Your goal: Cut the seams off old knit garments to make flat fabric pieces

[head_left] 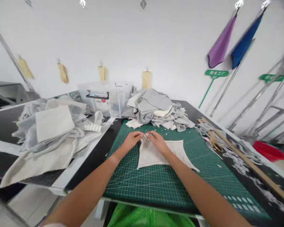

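A cream cloth piece (153, 156) with stitched edges lies on the green cutting mat (144, 186). Its upper left corner is bunched up between my two hands. My left hand (133, 139) pinches that corner from the left, fingertips pressed together. From the right, my right hand (156, 141) pinches the same corner, its fingertips close to the left ones. The rest of the cloth spreads flat to the right, partly under my right wrist and forearm.
Grey and cream cloths are heaped behind the mat (153, 105) and at the left (54, 126). A clear plastic box (106, 97) stands between them. Scissors (216, 145), fabric scraps and a long wooden ruler (253, 167) lie along the right side.
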Demonstrator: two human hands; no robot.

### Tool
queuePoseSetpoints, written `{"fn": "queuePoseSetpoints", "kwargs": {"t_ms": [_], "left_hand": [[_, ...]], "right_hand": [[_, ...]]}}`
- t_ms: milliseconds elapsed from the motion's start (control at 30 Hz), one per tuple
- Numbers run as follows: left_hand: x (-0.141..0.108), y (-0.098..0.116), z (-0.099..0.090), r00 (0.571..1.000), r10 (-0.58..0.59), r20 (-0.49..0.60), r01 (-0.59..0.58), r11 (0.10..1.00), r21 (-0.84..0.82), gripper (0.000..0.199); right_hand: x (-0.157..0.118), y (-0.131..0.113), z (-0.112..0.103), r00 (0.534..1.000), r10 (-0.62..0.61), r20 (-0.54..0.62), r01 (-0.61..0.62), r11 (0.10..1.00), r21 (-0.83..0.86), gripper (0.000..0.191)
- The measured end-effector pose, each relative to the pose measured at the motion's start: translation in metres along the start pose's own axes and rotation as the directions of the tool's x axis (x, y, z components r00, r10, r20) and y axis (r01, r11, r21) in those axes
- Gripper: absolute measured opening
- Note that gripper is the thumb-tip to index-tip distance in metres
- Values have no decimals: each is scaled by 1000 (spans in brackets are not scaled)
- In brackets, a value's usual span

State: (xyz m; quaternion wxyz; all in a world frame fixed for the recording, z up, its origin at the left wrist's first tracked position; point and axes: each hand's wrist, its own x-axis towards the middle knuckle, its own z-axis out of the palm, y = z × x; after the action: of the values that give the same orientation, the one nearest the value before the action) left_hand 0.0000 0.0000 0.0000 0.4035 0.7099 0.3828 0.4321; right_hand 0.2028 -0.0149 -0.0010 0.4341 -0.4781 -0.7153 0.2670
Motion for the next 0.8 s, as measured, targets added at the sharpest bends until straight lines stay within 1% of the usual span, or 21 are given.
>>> {"fn": "queuePoseSetpoints", "kwargs": {"t_ms": [100, 233, 333, 500, 667, 800], "left_hand": [[-1, 0, 2, 999, 25, 21, -24, 999, -36, 32], [-2, -1, 3, 1000, 19, 6, -18, 997, -69, 32], [-1, -7, 5, 1000, -22, -7, 22, 999, -50, 33], [0, -17, 8, 996, -59, 62, 62, 997, -46, 30], [-3, -8, 7, 997, -34, 71, 38, 998, -49, 29], [-3, -5, 6, 997, -8, 83, 13, 998, -56, 32]], "right_hand": [[-3, 1, 1, 1000, 17, 22, -16, 999, -51, 39], [-2, 5, 0, 999, 36, 33, -32, 992, -121, 36], [2, 11, -1, 1000, 17, 25, -15, 996, -84, 33], [3, 17, 0, 1000, -16, 7, 16, 999, -48, 32], [1, 13, 3, 1000, 21, -5, -21, 1000, -4, 29], [-1, 7, 2, 1000, -1, -14, 0, 1000, -16, 32]]}}
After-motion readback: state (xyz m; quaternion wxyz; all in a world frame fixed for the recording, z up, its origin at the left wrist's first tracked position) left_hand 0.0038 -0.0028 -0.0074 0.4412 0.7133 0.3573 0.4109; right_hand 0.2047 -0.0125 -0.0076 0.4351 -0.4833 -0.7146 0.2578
